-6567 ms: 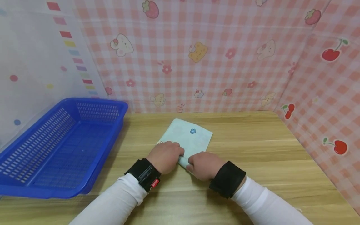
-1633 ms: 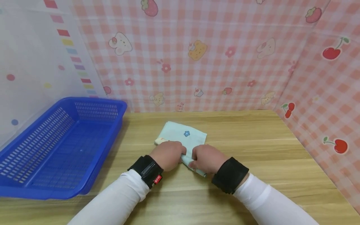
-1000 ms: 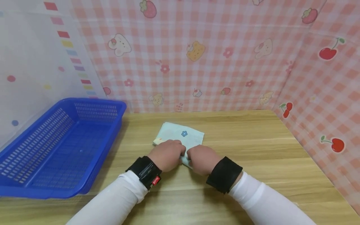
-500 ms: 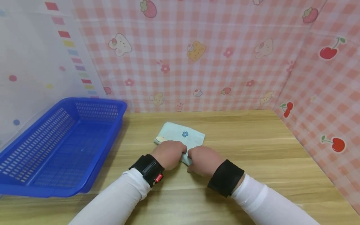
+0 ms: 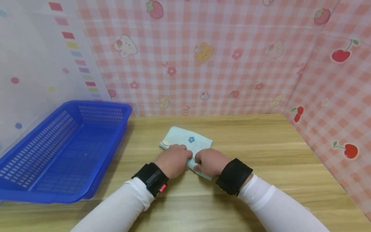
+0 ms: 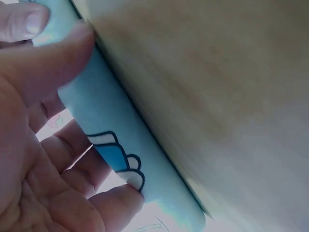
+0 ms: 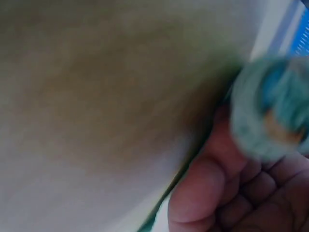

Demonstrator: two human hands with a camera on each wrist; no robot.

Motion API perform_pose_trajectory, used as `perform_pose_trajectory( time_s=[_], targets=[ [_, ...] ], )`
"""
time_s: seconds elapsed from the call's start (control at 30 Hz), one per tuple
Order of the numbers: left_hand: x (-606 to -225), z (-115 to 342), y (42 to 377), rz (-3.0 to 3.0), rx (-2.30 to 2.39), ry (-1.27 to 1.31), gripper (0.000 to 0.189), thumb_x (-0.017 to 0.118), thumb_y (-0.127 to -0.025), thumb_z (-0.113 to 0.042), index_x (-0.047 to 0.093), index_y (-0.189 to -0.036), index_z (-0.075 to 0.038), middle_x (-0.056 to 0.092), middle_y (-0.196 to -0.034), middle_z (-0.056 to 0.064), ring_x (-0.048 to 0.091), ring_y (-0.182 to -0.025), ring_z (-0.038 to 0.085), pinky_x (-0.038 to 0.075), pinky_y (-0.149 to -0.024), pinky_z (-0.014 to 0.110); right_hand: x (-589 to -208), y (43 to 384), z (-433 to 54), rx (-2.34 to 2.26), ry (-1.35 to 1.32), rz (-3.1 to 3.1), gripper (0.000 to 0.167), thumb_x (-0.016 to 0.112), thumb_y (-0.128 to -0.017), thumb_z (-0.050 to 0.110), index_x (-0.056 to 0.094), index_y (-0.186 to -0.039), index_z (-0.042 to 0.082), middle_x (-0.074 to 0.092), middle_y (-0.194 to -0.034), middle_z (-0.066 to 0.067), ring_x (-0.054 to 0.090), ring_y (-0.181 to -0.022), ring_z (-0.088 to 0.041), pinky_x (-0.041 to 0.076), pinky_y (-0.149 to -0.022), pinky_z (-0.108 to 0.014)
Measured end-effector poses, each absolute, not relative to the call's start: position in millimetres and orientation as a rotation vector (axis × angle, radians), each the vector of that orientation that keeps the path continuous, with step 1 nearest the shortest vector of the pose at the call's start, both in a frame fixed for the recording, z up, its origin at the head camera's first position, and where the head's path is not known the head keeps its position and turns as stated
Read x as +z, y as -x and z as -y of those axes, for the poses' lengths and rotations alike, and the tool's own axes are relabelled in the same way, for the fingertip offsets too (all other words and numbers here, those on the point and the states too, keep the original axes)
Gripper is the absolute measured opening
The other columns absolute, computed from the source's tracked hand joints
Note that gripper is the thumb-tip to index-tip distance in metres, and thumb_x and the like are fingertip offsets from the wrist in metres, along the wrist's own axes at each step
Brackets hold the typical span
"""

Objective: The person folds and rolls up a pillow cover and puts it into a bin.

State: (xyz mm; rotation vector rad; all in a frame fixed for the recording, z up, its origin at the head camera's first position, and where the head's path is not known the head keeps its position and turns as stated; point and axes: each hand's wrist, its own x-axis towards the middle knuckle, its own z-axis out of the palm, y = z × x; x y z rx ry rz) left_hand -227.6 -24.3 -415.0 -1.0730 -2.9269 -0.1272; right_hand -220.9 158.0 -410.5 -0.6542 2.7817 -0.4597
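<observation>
A light-blue cloth (image 5: 181, 136) with a small blue flower print lies on the wooden table, its near edge rolled into a tube. My left hand (image 5: 174, 161) grips the middle of that roll, thumb on the near side; a cartoon print shows on the roll (image 6: 130, 135) in the left wrist view. Close beside it, my right hand (image 5: 213, 162) pinches the roll between thumb and fingers, and the roll's end sticks out below this hand. The right wrist view shows the coiled end (image 7: 245, 108) end-on, blurred, over the curled fingers (image 7: 198, 193).
To the left stands a blue plastic basket (image 5: 84, 154) with slotted walls and nothing in it. A pink checked cloth (image 5: 185, 64) covers the wall behind the table (image 5: 249, 135), and a similar one with cherries hangs at the right.
Compared with the oldest frame, the cloth has shifted slightly left and toward me, with less lying flat. My right hand moved in toward the left hand, then back out, uncovering the roll's end.
</observation>
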Motion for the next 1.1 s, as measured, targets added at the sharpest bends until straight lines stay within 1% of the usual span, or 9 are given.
perform_pose_trajectory(
  time_s=[0.1,0.17,0.23,0.3,0.37,0.43,0.67,0.97,1.1],
  targets=[
    [-412,23,230,2.948,-0.091,1.074,0.021,0.082,-0.092,-0.025,0.075,-0.109,-0.016,0.068,-0.096,0.002,0.063,-0.09,0.023,0.054,-0.086,0.038,-405,224,-163,-0.507,0.62,-2.717,0.025,0.078,-0.095,0.026,0.067,-0.076,0.015,0.049,-0.063,0.006,0.048,-0.063,-0.013,0.037,-0.061,-0.026],
    [-412,23,231,2.967,-0.09,1.057,0.021,0.081,-0.093,-0.026,0.075,-0.111,-0.015,0.068,-0.097,0.002,0.063,-0.091,0.023,0.055,-0.086,0.038,-403,224,-167,-0.536,0.604,-2.668,0.02,0.083,-0.09,0.029,0.073,-0.093,0.013,0.057,-0.07,0.005,0.053,-0.067,-0.013,0.041,-0.062,-0.026],
    [-413,24,232,2.985,-0.101,1.024,0.023,0.08,-0.094,-0.027,0.073,-0.113,-0.015,0.069,-0.099,0.002,0.063,-0.092,0.022,0.056,-0.086,0.038,-400,223,-171,-0.57,0.599,-2.614,0.043,0.09,-0.084,0.028,0.072,-0.12,0.013,0.064,-0.083,0.002,0.057,-0.074,-0.015,0.047,-0.067,-0.029],
    [-414,26,234,2.998,-0.101,0.984,0.025,0.079,-0.095,-0.028,0.072,-0.116,-0.015,0.069,-0.102,0.002,0.063,-0.093,0.022,0.056,-0.087,0.038,-397,222,-175,-0.592,0.615,-2.562,0.075,0.095,-0.077,0.023,0.061,-0.144,0.017,0.068,-0.097,-0.001,0.059,-0.082,-0.016,0.05,-0.074,-0.032],
    [-415,29,235,3.01,-0.092,0.954,0.028,0.078,-0.096,-0.029,0.071,-0.119,-0.015,0.07,-0.104,0.002,0.062,-0.094,0.021,0.056,-0.088,0.037,-395,222,-177,-0.609,0.631,-2.523,0.092,0.096,-0.075,0.016,0.052,-0.155,0.024,0.068,-0.105,-0.001,0.06,-0.086,-0.017,0.051,-0.077,-0.033],
    [-415,31,236,3.019,-0.076,0.94,0.027,0.078,-0.096,-0.028,0.072,-0.12,-0.016,0.069,-0.105,0.002,0.061,-0.092,0.021,0.056,-0.085,0.037,-394,222,-179,-0.616,0.66,-2.506,0.09,0.094,-0.076,0.009,0.054,-0.155,0.027,0.068,-0.104,0.0,0.057,-0.085,-0.016,0.049,-0.075,-0.03],
    [-413,36,235,3.053,-0.078,0.947,0.031,0.08,-0.094,-0.029,0.074,-0.121,-0.017,0.066,-0.104,0.002,0.056,-0.089,0.021,0.053,-0.078,0.034,-400,225,-179,-0.585,0.843,-2.574,0.055,0.089,-0.082,0.008,0.074,-0.134,0.017,0.071,-0.096,0.008,0.054,-0.08,-0.008,0.046,-0.072,-0.022],
    [-415,37,236,3.06,-0.069,0.936,0.027,0.079,-0.095,-0.031,0.075,-0.118,-0.018,0.065,-0.102,0.0,0.055,-0.089,0.019,0.051,-0.076,0.032,-410,221,-161,-0.517,0.87,-2.744,0.016,0.085,-0.088,0.021,0.081,-0.102,0.015,0.07,-0.086,0.009,0.055,-0.075,-0.01,0.047,-0.072,-0.026],
    [-414,39,236,3.054,-0.129,0.945,0.025,0.08,-0.094,-0.03,0.075,-0.114,-0.015,0.065,-0.1,0.001,0.057,-0.088,0.019,0.051,-0.077,0.033,-412,217,-151,-0.477,0.822,-2.821,0.009,0.08,-0.093,0.018,0.079,-0.099,0.012,0.071,-0.085,0.005,0.056,-0.076,-0.014,0.05,-0.075,-0.032]
  ],
)
